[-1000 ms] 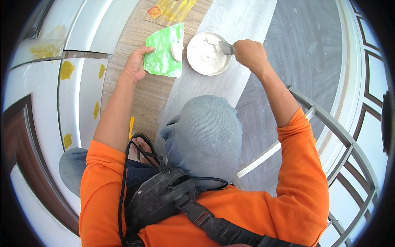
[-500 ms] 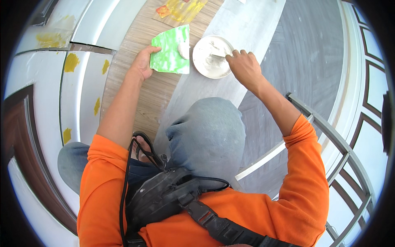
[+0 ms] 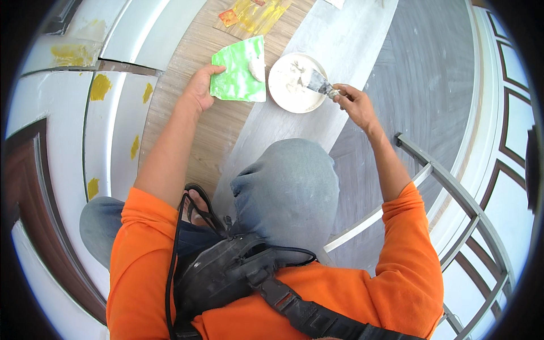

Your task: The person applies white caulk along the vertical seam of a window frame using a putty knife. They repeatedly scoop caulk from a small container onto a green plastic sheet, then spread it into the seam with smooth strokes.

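My left hand (image 3: pixel 202 88) grips a green board (image 3: pixel 232 71) smeared with white, with a lump of white paste (image 3: pixel 255 70) near its right edge. Just right of it, a shallow round white dish (image 3: pixel 283 96) of white paste lies on the pale plank strip. My right hand (image 3: pixel 354 105) holds a putty knife (image 3: pixel 320 85) by its handle, fingers closed round it, with the paste-coated blade over the dish.
A yellow-smeared board (image 3: pixel 258 14) with orange patches lies beyond the green board. White panels (image 3: pixel 122 113) with yellow patches line the left, beside wood-look planks (image 3: pixel 173 127). A curved metal frame (image 3: pixel 470 204) is at lower right, near dark grey flooring (image 3: pixel 411 68).
My right hand has shifted down and right and turned, the knife blade now angled up-left across the dish's right side. My left hand and the green board have moved slightly right.
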Demonstrator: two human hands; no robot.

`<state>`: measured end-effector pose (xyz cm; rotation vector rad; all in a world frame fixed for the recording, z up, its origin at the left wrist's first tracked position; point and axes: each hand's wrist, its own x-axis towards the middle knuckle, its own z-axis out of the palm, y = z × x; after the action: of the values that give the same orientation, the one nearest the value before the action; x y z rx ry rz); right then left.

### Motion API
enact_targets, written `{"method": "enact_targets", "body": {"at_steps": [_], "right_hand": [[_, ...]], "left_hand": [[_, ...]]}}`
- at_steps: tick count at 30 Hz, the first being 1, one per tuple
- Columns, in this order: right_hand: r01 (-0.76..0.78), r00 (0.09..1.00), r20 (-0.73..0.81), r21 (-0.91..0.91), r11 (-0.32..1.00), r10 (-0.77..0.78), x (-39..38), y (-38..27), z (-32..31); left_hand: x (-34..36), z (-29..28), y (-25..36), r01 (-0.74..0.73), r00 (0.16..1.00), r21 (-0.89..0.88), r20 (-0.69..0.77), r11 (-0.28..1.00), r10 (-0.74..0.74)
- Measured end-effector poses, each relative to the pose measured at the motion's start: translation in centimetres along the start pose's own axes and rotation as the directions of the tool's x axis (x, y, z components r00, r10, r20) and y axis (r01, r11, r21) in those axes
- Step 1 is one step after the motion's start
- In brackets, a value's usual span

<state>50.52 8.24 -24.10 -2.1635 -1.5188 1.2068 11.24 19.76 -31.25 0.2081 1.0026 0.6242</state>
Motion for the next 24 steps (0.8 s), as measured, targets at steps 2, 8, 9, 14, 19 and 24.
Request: {"method": "enact_targets", "body": {"at_steps": [2,8,9,14,19,24], "right_hand": [[0.103,0.981,-0.167,-0.004,0.995,-0.102,-1.0,1.8,1.0],[0.417,0.785,-0.416,-0.194,0.888,-0.459,-5.3,-1.1,3.6],[0.475,0.733,-0.448,-0.201,0.857,-0.512,-5.5,-1.2,4.5],[0.594,0.601,-0.402,-0.353,0.723,-0.69,-4.9,-1.3,8.0],[0.579,0.597,-0.387,-0.399,0.711,-0.703,-4.5,-1.1,8.7],[0.504,0.645,-0.395,-0.423,0.753,-0.654,-4.0,0.2,7.5]], "left_hand": [[-0.1,0.5,-0.2,-0.001,1.0,0.01,0.014,1.0,0.001],[-0.7,4.5,-3.1,0.104,0.993,0.041,0.059,0.994,-0.106],[-0.5,4.9,-3.7,0.108,0.989,0.051,0.097,0.993,-0.112],[-0.8,6.0,-4.8,0.146,0.953,0.022,0.265,0.989,-0.146],[-1.2,5.5,-4.2,0.087,0.948,0.041,0.305,0.995,-0.096],[-1.4,5.2,-3.8,0.062,0.961,0.036,0.267,0.997,-0.069]]}}
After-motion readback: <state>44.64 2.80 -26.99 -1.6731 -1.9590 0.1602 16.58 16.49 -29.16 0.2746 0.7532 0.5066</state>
